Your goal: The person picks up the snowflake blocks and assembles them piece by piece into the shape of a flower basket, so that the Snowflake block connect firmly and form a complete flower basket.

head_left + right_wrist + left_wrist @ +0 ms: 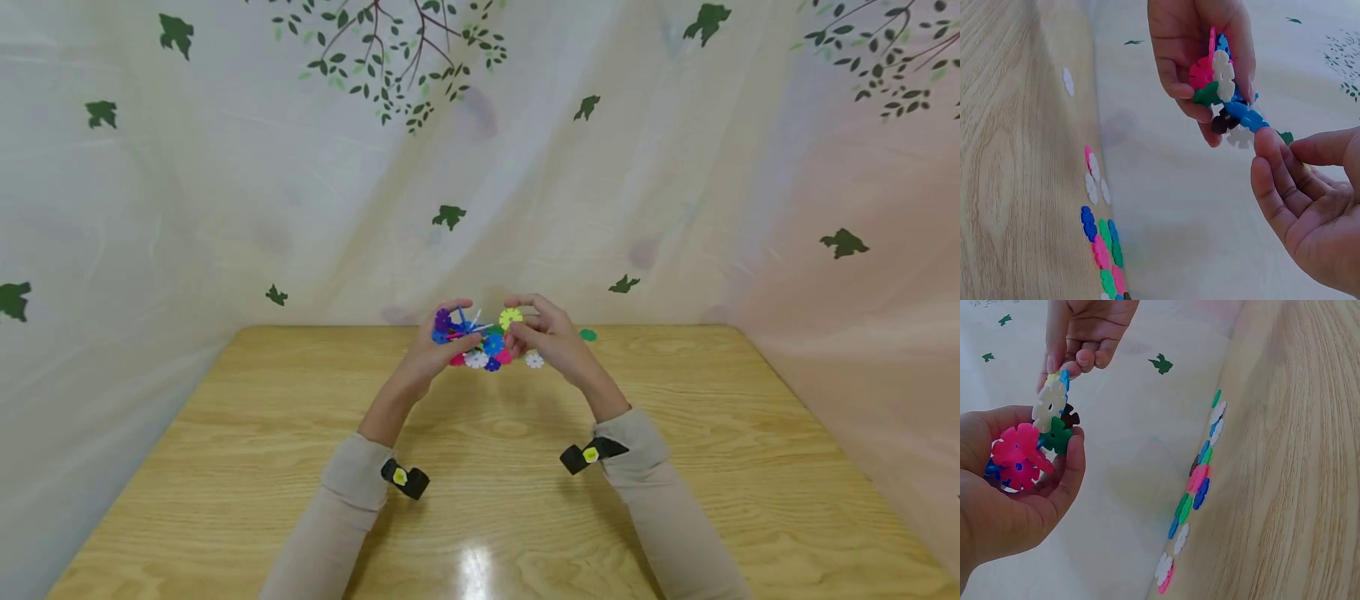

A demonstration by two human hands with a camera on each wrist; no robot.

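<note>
Above the far part of the table, my left hand (426,357) grips a cluster of joined snowflake-shaped plastic discs. Pink discs (1016,445), a cream disc (1049,407) and a green disc (1057,436) show in the left wrist view. Blue discs (1244,115) stick out from its end in the right wrist view, beside a dark brown disc (1222,122). My right hand (562,342) pinches a yellow snowflake disc (511,318) between thumb and fingers at that end. Fingertips hide the contact, so I cannot tell whether the yellow disc is joined to the cluster.
Loose snowflake discs in pink (1197,478), white (1182,539), dark blue (1089,222) and other colours lie along the table's far edge, behind and below the hands. A green disc (588,335) lies farther right. A patterned curtain (525,208) hangs behind the wooden table (502,467).
</note>
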